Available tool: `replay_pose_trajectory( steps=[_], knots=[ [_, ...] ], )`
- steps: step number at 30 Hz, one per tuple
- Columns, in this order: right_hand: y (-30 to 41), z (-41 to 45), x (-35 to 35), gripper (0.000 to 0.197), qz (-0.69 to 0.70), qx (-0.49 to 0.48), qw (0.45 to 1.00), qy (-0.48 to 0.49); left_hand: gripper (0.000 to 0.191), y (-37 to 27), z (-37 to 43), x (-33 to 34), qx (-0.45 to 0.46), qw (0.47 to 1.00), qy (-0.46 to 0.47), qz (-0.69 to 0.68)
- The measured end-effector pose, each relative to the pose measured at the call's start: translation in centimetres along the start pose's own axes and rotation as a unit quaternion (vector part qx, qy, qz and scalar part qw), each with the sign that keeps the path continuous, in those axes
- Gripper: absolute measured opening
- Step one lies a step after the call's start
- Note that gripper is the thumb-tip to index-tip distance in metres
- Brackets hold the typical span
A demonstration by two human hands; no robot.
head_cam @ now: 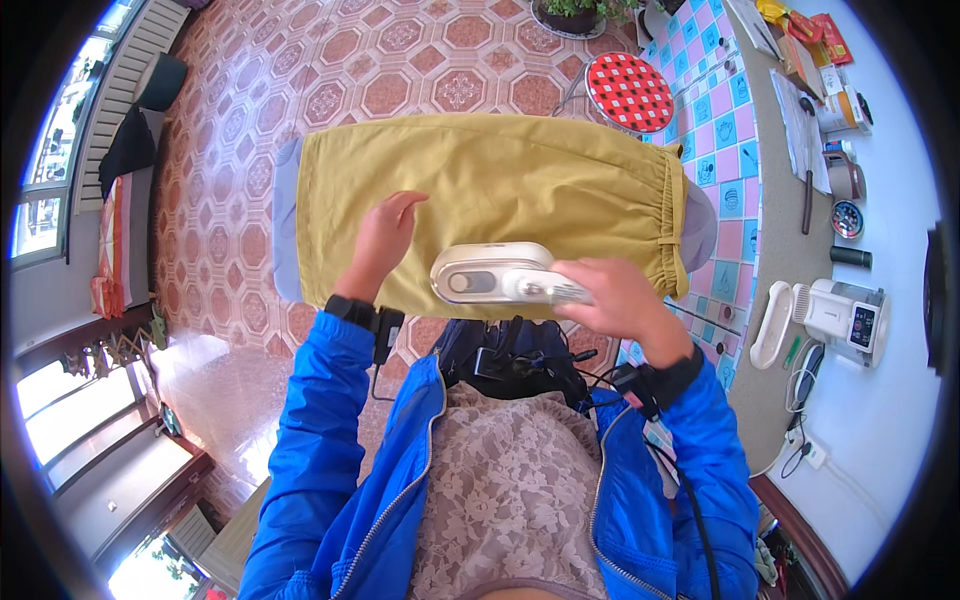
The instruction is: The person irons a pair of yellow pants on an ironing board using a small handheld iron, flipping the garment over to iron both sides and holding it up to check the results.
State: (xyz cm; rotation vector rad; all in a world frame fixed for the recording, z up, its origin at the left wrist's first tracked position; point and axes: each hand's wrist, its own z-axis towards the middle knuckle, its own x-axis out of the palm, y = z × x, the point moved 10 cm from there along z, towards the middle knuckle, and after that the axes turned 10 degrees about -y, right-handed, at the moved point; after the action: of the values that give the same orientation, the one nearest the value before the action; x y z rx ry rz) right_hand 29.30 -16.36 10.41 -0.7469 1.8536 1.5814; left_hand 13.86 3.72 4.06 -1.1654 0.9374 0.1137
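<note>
A mustard-yellow garment [480, 169] with a gathered elastic waistband at its right end lies spread over a grey-covered ironing board [286, 232]. My right hand [626, 300] grips the handle of a white handheld garment steamer [487, 253], held over the garment's near edge. I cannot tell whether the steamer touches the cloth. To the left of it, my left hand [384, 234] is over the garment, holding nothing, with the thumb apart from the fingers. Whether its fingers press on the cloth is unclear.
A stool with a red checked seat [628, 91] stands beyond the board's right end. Along the right runs a tiled counter [724, 169]. It bears a white appliance with a clear tank [832, 311], a white tray-like part [771, 326] and cables. A potted plant [566, 7] stands at the far side.
</note>
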Motion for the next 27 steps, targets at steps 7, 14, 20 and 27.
replay_pose_trajectory(
  steps=[7, 14, 20, 27],
  knots=[
    [-7.8, -19.3, -11.1, 0.047, 0.096, 0.3, 0.867, -0.386, 0.04, -7.6, 1.0, 7.7, 0.193, 0.978, 0.043, 0.062],
    [-14.6, -46.0, -15.4, 0.05, -0.095, 0.487, 0.666, -0.557, 0.059, -2.1, 2.9, 8.8, 0.252, 0.942, 0.03, 0.219],
    [-23.1, -51.3, -15.3, 0.038, -0.018, 0.516, 0.631, -0.58, 0.034, 4.9, 5.1, 0.3, 0.087, 0.953, 0.041, 0.287],
    [-29.5, -47.0, -16.2, 0.029, 0.032, 0.491, 0.667, -0.559, 0.019, 2.0, -0.9, 2.2, 0.018, 0.984, 0.152, 0.094]
  ],
)
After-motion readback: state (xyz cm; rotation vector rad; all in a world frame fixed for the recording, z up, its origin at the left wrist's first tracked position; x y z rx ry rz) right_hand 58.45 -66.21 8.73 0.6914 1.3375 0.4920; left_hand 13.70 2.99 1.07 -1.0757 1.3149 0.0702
